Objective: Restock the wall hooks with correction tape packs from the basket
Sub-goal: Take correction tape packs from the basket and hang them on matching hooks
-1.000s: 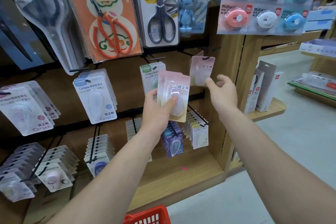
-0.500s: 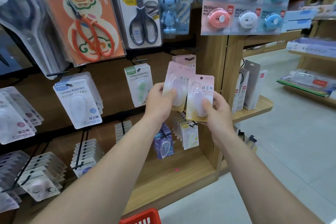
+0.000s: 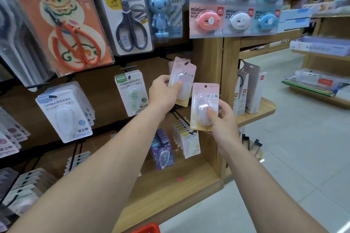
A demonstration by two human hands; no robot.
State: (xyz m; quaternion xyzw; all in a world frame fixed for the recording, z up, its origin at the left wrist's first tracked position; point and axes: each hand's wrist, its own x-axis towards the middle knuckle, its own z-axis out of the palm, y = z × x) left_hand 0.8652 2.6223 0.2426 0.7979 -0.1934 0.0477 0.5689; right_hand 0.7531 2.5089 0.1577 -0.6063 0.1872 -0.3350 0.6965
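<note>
My left hand (image 3: 164, 94) grips a pink correction tape pack (image 3: 184, 78), raised in front of the brown hook wall at its right end; a second pink pack shows just behind it, and I cannot tell whether it hangs or is held. My right hand (image 3: 222, 122) holds another pink pack (image 3: 205, 101) lower and to the right, thumb on its clear blister. Only the red rim of the basket (image 3: 147, 229) shows at the bottom edge.
White Campus packs (image 3: 64, 113) and a green one (image 3: 132, 91) hang left of my hands. Purple packs (image 3: 162, 147) and yellow packs (image 3: 189, 142) fill the hooks below. Scissors (image 3: 130, 11) and mini tape dispensers (image 3: 234, 2) hang above. A wooden post (image 3: 223, 58) bounds the wall; the aisle lies to the right.
My right hand has come back from the hook, taken one pink pack from the left hand's stack, and drawn it down and to the right. The left hand has risen a little.
</note>
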